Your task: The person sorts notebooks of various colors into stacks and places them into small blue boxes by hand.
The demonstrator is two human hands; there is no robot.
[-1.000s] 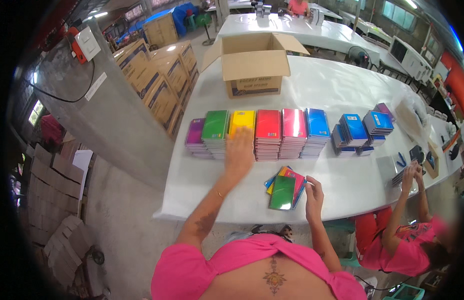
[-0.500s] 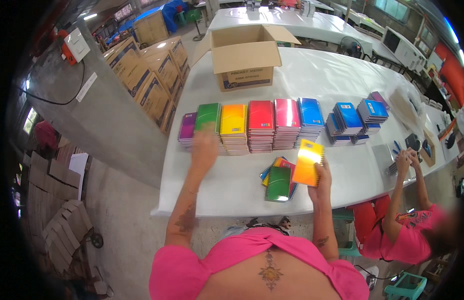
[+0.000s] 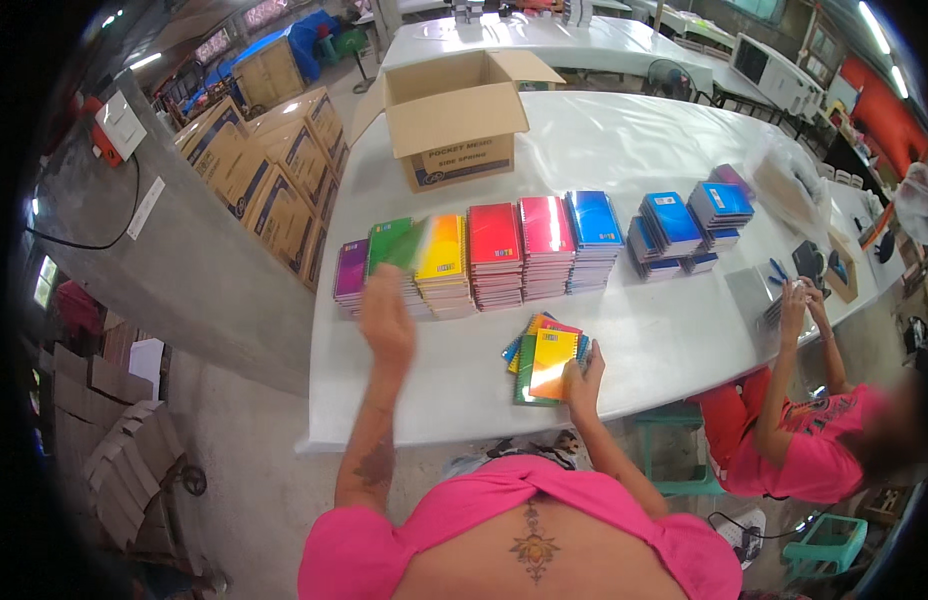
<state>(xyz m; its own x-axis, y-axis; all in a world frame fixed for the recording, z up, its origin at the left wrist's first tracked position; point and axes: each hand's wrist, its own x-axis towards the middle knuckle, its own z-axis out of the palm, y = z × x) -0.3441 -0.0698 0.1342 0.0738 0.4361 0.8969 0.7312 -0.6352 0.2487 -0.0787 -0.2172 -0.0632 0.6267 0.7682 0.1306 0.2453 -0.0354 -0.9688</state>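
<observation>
A row of spiral notebook stacks runs across the white table: purple [image 3: 351,268], green [image 3: 387,238], yellow [image 3: 441,250], red [image 3: 495,240], pink [image 3: 546,228] and blue [image 3: 595,220]. At the green stack, my left hand [image 3: 388,318] is closed on a green notebook [image 3: 412,248], tilted and smeared by motion. My right hand [image 3: 584,382] grips the right edge of a yellow notebook [image 3: 554,362]. That one lies over a small fanned pile of mixed notebooks, where a green notebook [image 3: 524,375] shows beneath.
An open cardboard box [image 3: 459,160] stands behind the row. More blue notebook stacks [image 3: 672,225] sit to the right, near a plastic bag [image 3: 789,165]. A co-worker in a pink shirt [image 3: 794,450] works at the right edge. A concrete pillar [image 3: 214,240] rises at left beside stacked cartons [image 3: 274,200].
My right hand has brought the yellow notebook down and left onto the small pile. My left hand has drawn back slightly, with a green notebook now lifted from its stack.
</observation>
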